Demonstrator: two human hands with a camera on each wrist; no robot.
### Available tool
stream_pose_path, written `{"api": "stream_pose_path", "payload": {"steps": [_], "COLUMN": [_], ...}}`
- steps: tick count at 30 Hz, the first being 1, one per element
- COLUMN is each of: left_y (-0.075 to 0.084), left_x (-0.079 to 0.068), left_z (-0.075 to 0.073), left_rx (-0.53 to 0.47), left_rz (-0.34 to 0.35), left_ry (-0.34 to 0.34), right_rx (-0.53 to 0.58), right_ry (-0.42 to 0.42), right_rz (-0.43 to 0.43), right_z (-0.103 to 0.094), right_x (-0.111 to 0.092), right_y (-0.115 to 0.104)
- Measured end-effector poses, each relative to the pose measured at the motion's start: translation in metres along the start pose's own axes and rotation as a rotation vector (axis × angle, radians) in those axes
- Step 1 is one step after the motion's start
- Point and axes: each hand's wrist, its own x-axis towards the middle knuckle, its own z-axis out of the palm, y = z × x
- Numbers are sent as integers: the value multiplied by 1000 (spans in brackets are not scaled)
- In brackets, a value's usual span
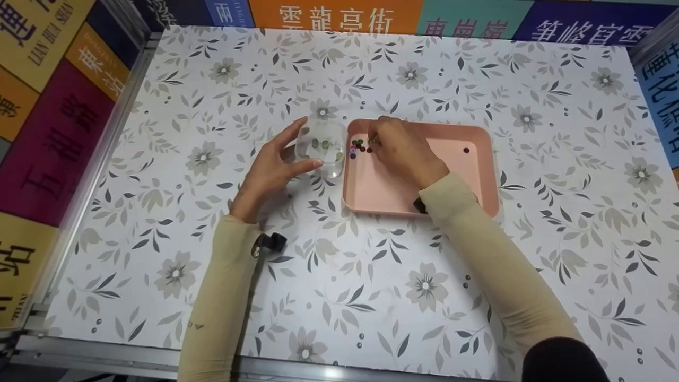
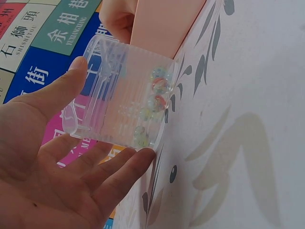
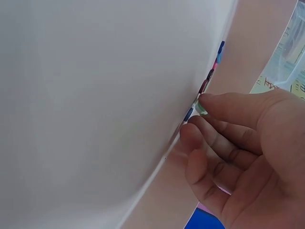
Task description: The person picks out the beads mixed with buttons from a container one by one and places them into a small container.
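My left hand [image 1: 273, 164] holds a clear plastic cup [image 1: 321, 130], thumb on one side and fingers on the other. Several glass marbles [image 2: 159, 86] lie at the cup's bottom, some with red swirls, others greenish. Just to the right, my right hand [image 1: 400, 146] reaches into the far left part of a pink tray [image 1: 382, 188]. Its thumb and fingertips pinch a green marble [image 3: 201, 109], partly hidden by the thumb. Close beside those fingers, small dark buttons [image 1: 353, 156] and a few green marbles [image 1: 359, 142] cluster near the tray's left wall.
A lone dark button [image 1: 466, 150] lies in the tray's right part. The tray and cup are on a table [image 1: 318, 281] with a floral cover. Colourful panels with lettering [image 1: 339, 18] border its back and sides.
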Motion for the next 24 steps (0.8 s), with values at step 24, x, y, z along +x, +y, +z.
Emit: {"api": "stream_pose_path", "payload": {"steps": [24], "left_y": [1], "left_x": [-1], "left_z": [0], "left_rx": [-17], "left_rz": [0], "left_ry": [-5], "right_rx": [-5], "right_ry": [79], "right_rz": [-89], "right_z": [-10], "right_x": [-8], "right_y": [-2]}}
